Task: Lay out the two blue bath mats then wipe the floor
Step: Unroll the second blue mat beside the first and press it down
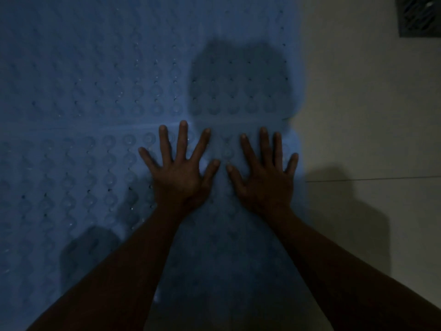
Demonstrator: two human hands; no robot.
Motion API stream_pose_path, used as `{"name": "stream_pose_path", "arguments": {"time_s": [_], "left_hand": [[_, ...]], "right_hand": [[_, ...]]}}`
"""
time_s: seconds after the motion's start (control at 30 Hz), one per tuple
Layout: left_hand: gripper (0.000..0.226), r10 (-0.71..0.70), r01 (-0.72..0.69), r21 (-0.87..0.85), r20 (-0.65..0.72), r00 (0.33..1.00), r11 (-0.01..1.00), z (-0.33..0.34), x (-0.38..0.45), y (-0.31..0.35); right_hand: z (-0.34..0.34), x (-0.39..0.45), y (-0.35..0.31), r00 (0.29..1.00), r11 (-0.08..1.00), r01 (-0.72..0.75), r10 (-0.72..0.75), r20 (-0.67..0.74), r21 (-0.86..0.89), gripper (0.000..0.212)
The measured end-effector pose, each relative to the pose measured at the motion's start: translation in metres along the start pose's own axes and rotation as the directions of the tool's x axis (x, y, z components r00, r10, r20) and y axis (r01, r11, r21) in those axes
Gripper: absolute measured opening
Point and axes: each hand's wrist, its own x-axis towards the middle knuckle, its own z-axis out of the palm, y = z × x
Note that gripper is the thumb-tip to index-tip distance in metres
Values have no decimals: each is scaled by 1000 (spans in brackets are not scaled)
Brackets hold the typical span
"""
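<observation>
Two blue bath mats with round suction bumps and small holes lie flat on the floor, edge to edge. The far mat (119, 63) fills the upper left of the head view. The near mat (71, 187) fills the lower left. The seam between them runs across at about mid-height. My left hand (180, 173) presses flat on the near mat with its fingers spread, the fingertips close to the seam. My right hand (265, 177) presses flat beside it, fingers straight, close to the mat's right edge. Neither hand holds anything.
Pale floor tiles (370, 103) lie to the right of the mats, with a grout line running across. A dark square floor drain grate (418, 16) sits in the top right corner. The light is dim and my shadow falls over the mats.
</observation>
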Motion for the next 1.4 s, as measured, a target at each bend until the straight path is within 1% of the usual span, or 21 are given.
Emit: {"name": "stream_pose_path", "arguments": {"time_s": [0.07,0.13,0.2,0.23,0.33,0.5,0.63,0.73,0.8,0.93,1.1,1.27,1.4], "left_hand": [[67,-13,14,-34,39,999,999,2,1,-1],[68,-25,30,-62,69,997,998,3,2,-2],[68,-30,34,-61,65,997,998,4,2,-2],[68,-32,36,-66,63,998,997,5,2,-2],[67,-33,36,-87,45,998,996,7,0,-2],[65,-32,34,-106,17,999,994,8,-8,-1],[64,-84,92,-121,70,994,988,5,-27,4],[64,-84,104,-128,153,985,986,-7,-43,6],[65,-101,142,-180,219,971,973,-28,-52,9],[65,-131,205,-276,265,955,939,-100,-78,19],[65,-115,218,-341,298,948,914,-220,-116,35],[64,-84,199,-411,281,956,889,-379,-147,54],[67,-7,130,-517,233,972,846,-524,-158,65]], "right_hand": [[2,-1,-1,999,1000,5,-5,-45,-7,71],[3,0,0,1000,1000,4,-4,1,3,73],[5,2,2,998,1000,-10,9,59,28,74],[5,2,2,998,999,-16,14,63,40,74],[7,0,1,1000,998,-19,18,14,60,73],[5,-2,2,999,995,-6,2,47,96,73],[-4,-8,-1,988,991,-27,6,154,131,71],[-20,-21,-5,969,986,-50,10,249,158,69],[-41,-30,-8,942,974,-97,24,334,204,68],[-110,-56,-16,887,941,-220,85,453,255,66],[-237,-87,-30,858,921,-276,107,502,276,68],[-396,-102,-49,860,879,-320,113,497,354,69],[-550,-98,-73,871,824,-363,135,471,435,68]]}}
